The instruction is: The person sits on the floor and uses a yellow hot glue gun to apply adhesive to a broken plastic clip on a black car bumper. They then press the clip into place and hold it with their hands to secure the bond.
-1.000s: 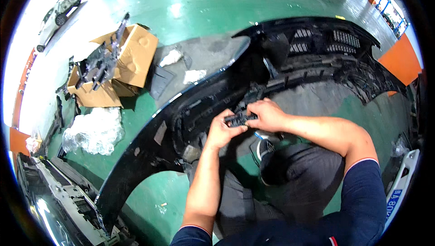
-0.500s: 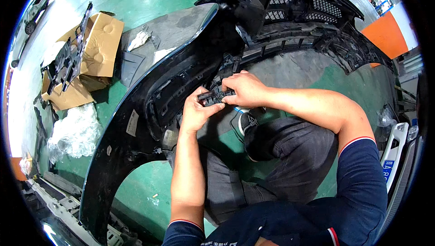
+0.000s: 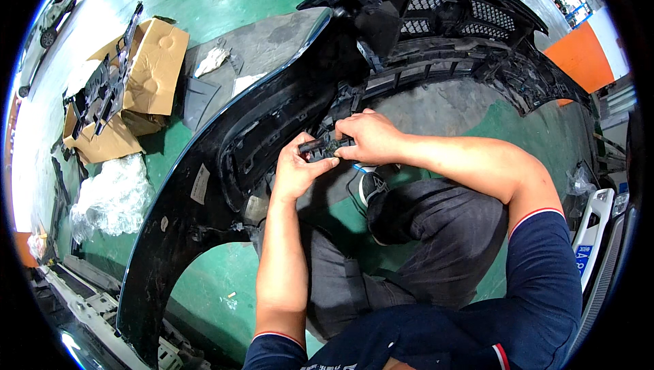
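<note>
A small black plastic part is held between my two hands, just inside the curve of a large dark car bumper. My left hand grips its left end, with the thumb laid along the near side. On its right end, my right hand is closed with thumb and fingers pinching. The fingers cover much of the part, so its exact kind cannot be told. The bumper lies with its inner side towards me and arcs around my legs.
Left of the bumper stands an open cardboard box full of black plastic trim, with crumpled clear plastic wrap below it. A grey mat and a white glove lie beyond. An orange panel stands at far right.
Both hands keep their hold on the black plastic part and have barely shifted. The whole view has moved very slightly.
</note>
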The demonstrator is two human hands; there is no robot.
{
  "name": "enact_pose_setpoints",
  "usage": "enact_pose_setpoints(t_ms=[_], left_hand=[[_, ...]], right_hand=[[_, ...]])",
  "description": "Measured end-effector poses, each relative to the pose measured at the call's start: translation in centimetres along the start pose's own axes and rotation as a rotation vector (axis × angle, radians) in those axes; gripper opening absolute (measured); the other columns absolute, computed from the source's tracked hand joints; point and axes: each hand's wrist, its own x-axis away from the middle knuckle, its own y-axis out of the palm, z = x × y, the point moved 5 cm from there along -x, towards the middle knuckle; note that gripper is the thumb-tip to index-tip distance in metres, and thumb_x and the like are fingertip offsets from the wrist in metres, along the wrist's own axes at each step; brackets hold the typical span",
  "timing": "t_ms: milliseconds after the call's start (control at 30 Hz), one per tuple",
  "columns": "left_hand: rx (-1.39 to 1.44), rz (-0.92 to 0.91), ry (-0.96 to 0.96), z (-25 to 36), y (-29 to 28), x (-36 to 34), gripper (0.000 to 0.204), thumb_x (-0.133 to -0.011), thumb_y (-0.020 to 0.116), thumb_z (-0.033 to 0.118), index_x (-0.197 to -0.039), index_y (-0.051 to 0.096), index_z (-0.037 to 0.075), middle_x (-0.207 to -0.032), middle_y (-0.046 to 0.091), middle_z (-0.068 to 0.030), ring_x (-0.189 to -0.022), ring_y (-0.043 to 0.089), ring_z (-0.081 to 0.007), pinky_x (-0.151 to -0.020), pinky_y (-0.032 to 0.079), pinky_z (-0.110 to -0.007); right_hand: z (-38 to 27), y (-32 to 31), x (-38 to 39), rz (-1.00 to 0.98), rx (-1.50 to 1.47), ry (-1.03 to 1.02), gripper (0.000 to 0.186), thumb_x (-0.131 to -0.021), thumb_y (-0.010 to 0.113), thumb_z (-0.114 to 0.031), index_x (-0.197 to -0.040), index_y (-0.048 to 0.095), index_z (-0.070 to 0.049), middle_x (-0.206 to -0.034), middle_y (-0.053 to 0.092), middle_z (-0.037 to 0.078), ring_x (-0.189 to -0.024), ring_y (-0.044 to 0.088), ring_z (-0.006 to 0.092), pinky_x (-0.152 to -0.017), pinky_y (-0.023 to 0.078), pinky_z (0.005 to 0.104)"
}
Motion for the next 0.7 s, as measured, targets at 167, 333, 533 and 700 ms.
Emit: enact_pose_setpoints(t_ms=[167, 333, 533, 700], left_hand=[[-0.030, 0.005, -0.022, 0.4, -0.2, 0.3, 0.037, -0.073, 0.095, 0.005, -0.090, 0.062, 0.010, -0.081, 0.065, 0.0073, -0.074, 0.057, -0.0027, -0.069, 0.048, -0.023], [0.032, 0.009, -0.006, 1.6, 0.3, 0.5, 0.037, -0.073, 0.095, 0.005, -0.089, 0.061, 0.011, -0.080, 0.064, 0.0073, -0.073, 0.056, -0.0027, -0.068, 0.047, -0.023], [0.038, 0.011, 0.009, 0.7, 0.0, 0.4, 0.037, -0.074, 0.094, 0.003, -0.091, 0.062, 0.009, -0.081, 0.065, 0.0071, -0.073, 0.058, -0.0026, -0.067, 0.048, -0.022], [-0.009, 0.016, 0.002, 0.8, 0.0, 0.4, 0.037, -0.073, 0.094, 0.005, -0.091, 0.062, 0.009, -0.080, 0.065, 0.0074, -0.073, 0.057, -0.0024, -0.067, 0.047, -0.022]], right_hand=[[-0.2, 0.1, -0.2, 0.002, 0.007, -0.006, 0.033, -0.081, 0.081, -0.033, -0.100, 0.070, -0.008, -0.096, 0.075, 0.014, -0.097, 0.071, 0.0360, -0.088, 0.050, 0.0473], [-0.3, 0.0, -0.1, 0.007, 0.020, -0.005, 0.033, -0.081, 0.082, -0.033, -0.100, 0.071, -0.008, -0.096, 0.075, 0.013, -0.097, 0.071, 0.0359, -0.088, 0.051, 0.0474], [-0.4, 0.0, -0.1, 0.008, 0.007, -0.005, 0.033, -0.081, 0.082, -0.033, -0.100, 0.071, -0.008, -0.094, 0.074, 0.013, -0.096, 0.071, 0.0353, -0.088, 0.051, 0.0472], [-0.3, -0.2, -0.1, 0.004, 0.013, -0.012, 0.033, -0.080, 0.082, -0.032, -0.099, 0.071, -0.008, -0.094, 0.074, 0.013, -0.096, 0.071, 0.0352, -0.087, 0.050, 0.0474]])
